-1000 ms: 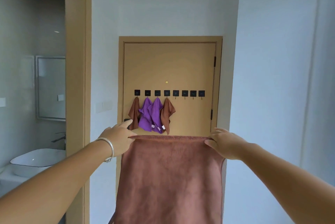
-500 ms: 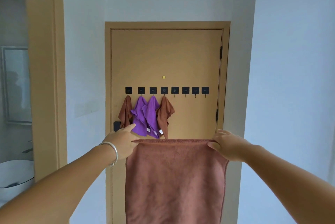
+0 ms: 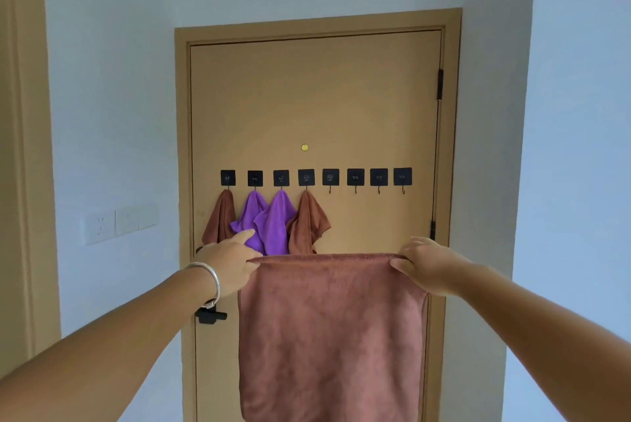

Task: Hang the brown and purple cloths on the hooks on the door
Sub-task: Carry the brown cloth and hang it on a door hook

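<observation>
A brown cloth point(image 3: 333, 333) was held spread by its top corners, pinched in the left hand point(image 3: 228, 263) and right hand point(image 3: 425, 263). The door point(image 3: 314, 97) had been brought nearer than a second before. Four hooks carried cloths; the fifth hook point(image 3: 330, 179), empty, was probably next.

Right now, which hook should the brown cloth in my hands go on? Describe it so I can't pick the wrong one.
Find the tan door and its row of eight black square hooks. The four on the left carry cloths: brown, purple, purple, brown. Take the fifth hook from the left, just right of the second hanging brown cloth: it is the leftmost bare one.
</observation>
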Demonstrator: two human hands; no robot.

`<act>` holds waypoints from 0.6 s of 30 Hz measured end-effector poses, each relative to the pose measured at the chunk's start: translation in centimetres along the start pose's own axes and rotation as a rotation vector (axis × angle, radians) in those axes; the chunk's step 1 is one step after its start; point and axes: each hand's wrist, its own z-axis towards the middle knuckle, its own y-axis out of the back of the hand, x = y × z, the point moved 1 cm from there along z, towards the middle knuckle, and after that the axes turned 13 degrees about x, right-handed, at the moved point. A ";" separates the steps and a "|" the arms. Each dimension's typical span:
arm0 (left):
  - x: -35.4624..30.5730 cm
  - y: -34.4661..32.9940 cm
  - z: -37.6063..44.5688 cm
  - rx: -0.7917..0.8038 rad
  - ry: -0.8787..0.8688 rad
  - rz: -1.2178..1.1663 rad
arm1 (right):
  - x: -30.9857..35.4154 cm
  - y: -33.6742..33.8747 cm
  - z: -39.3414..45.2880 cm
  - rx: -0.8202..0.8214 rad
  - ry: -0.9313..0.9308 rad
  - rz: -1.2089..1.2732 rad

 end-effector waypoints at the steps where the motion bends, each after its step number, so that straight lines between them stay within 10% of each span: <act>1: 0.0 -0.2 1.1 0.008 0.000 0.006 | -0.5 -0.2 1.1 0.004 0.001 -0.001; 18: 6.6 -3.2 25.6 -0.091 -0.144 -0.046 | -5.3 1.1 23.8 -0.034 -0.156 -0.048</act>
